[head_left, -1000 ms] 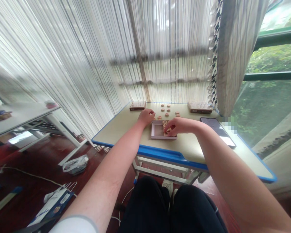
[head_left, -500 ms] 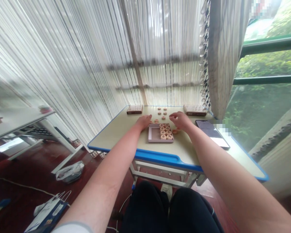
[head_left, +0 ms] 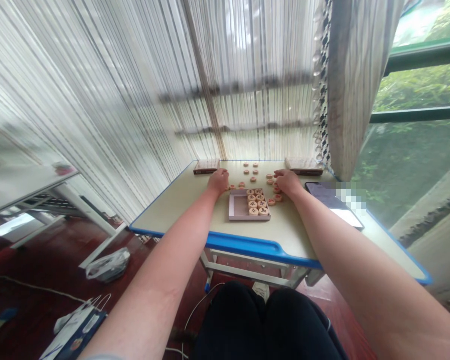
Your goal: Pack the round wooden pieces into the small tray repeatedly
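Head view: two hands [head_left: 218, 181], one tray [head_left: 240, 206], eight pieces [head_left: 252, 205] inside.

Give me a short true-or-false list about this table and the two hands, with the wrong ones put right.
1. The shallow, pale mauve, rectangular box holds round, wooden-looking pieces on its right side. True.
2. Only three pieces show in the box. False: eight show.
3. The bare right hand is near loose pieces. True.
4. All the loose pieces lie left of the box. False: several lie to its right.
5. The bare left hand is outside the box, over the cream-topped, blue-edged table. True.
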The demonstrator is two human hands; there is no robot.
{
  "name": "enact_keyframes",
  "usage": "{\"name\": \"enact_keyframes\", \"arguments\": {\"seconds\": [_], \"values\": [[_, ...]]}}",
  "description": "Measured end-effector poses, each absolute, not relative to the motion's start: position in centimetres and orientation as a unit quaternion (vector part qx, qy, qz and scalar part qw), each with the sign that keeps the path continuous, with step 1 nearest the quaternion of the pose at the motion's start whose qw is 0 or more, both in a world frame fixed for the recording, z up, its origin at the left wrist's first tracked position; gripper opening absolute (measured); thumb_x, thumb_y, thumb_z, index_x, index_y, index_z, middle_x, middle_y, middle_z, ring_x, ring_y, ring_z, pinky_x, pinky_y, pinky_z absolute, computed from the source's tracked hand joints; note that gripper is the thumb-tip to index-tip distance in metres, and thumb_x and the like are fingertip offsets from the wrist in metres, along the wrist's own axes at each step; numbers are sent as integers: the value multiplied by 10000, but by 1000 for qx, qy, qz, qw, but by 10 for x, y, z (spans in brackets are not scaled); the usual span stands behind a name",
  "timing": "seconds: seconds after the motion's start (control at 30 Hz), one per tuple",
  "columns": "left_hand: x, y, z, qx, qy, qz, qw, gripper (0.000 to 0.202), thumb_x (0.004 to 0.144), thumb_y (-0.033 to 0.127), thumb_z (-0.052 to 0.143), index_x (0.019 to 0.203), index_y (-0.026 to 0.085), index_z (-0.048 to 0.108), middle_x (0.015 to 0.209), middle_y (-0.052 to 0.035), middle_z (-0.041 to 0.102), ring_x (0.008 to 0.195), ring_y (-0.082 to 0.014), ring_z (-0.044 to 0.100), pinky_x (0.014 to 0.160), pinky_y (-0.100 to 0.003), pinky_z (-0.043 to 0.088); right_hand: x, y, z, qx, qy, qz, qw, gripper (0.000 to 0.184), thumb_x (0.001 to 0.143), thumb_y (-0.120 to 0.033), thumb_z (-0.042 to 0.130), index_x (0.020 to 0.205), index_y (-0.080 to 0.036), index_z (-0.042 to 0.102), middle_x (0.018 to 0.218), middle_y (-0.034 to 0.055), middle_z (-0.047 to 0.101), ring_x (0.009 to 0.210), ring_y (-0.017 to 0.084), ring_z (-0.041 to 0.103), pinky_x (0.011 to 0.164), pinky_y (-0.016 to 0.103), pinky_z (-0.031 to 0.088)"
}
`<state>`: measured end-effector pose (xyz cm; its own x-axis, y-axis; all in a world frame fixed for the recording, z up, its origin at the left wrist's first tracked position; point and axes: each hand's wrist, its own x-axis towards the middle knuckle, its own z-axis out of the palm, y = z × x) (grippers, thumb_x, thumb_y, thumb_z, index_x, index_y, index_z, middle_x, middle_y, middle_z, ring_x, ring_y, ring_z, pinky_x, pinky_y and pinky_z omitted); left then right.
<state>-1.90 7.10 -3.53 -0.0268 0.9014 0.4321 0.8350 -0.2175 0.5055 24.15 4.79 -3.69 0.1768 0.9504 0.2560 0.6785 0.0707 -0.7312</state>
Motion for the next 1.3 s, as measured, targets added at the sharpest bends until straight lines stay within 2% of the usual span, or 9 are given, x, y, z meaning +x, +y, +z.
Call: {"name": "enact_keyframes", "arguments": {"seconds": [0.17, 0.27, 0.4, 0.57, 0.63, 0.87, 1.0, 1.17, 1.3], "values": [[-25, 68, -30, 707, 639, 301, 19, 281, 735, 213, 459, 768, 177, 735, 787, -92, 712, 796, -196, 637, 715, -251, 458, 248, 43, -29, -687, -567, 126, 437, 467, 691, -130, 428, 1106, -106, 638, 1040, 118, 677, 988, 232, 595, 858, 301, 437], [-23, 64, -27, 719, 637, 275, 25, 294, 718, 242, 469, 764, 179, 752, 728, -89, 712, 761, -205, 641, 675, -255, 453, 248, 41, -28, -683, -576, 118, 433, 456, 709, -131, 426, 1114, -111, 634, 1045, 118, 677, 985, 228, 598, 848, 297, 437], [-18, 59, -23, 733, 627, 261, 36, 305, 713, 251, 472, 783, 176, 759, 722, -76, 715, 763, -197, 641, 694, -257, 457, 243, 43, -34, -664, -629, 133, 381, 419, 729, -203, 502, 1120, -144, 640, 1012, 104, 688, 884, 207, 629, 768, 283, 460], [-17, 60, -25, 728, 617, 290, 68, 317, 702, 203, 462, 820, 173, 755, 750, -48, 721, 785, -174, 645, 733, -238, 468, 236, 42, -37, -656, -696, 84, 282, 305, 705, -312, 605, 963, -187, 709, 946, 88, 705, 860, 211, 630, 788, 301, 450], [-17, 62, -27, 721, 615, 311, 71, 331, 689, 169, 454, 838, 174, 750, 784, -47, 724, 792, -169, 648, 738, -234, 473, 233, 40, -34, -652, -699, 73, 285, 286, 713, -310, 603, 950, -190, 710, 949, 83, 706, 871, 205, 626, 791, 296, 446], [-21, 59, -21, 694, 625, 357, 20, 338, 667, 119, 440, 790, 177, 749, 821, -72, 722, 840, -196, 643, 793, -275, 476, 204, 16, -17, -550, -750, 59, 362, 379, 776, -369, 570, 1115, -211, 633, 983, 50, 690, 947, 206, 575, 818, 315, 432], [-21, 48, -8, 690, 631, 354, -16, 332, 673, 141, 442, 786, 177, 753, 779, -78, 719, 828, -210, 645, 780, -292, 474, 180, -7, -10, -496, -800, 64, 330, 315, 767, -356, 603, 1053, -242, 667, 993, 50, 674, 981, 204, 560, 848, 310, 419], [-16, 38, -2, 762, 604, 231, 35, 257, 678, 210, 492, 641, 154, 739, 637, -108, 687, 684, -200, 632, 662, -279, 458, 167, -20, -7, -468, -835, 49, 287, 265, 781, -355, 584, 1003, -254, 687, 972, 66, 666, 946, 205, 573, 825, 297, 418], [-15, 37, -2, 789, 578, 205, 40, 265, 686, 238, 489, 652, 159, 740, 614, -87, 676, 669, -191, 618, 641, -276, 446, 168, -18, -7, -464, -840, 52, 276, 298, 776, -330, 583, 1053, -246, 651, 951, 51, 684, 980, 219, 558, 822, 304, 409]]}}
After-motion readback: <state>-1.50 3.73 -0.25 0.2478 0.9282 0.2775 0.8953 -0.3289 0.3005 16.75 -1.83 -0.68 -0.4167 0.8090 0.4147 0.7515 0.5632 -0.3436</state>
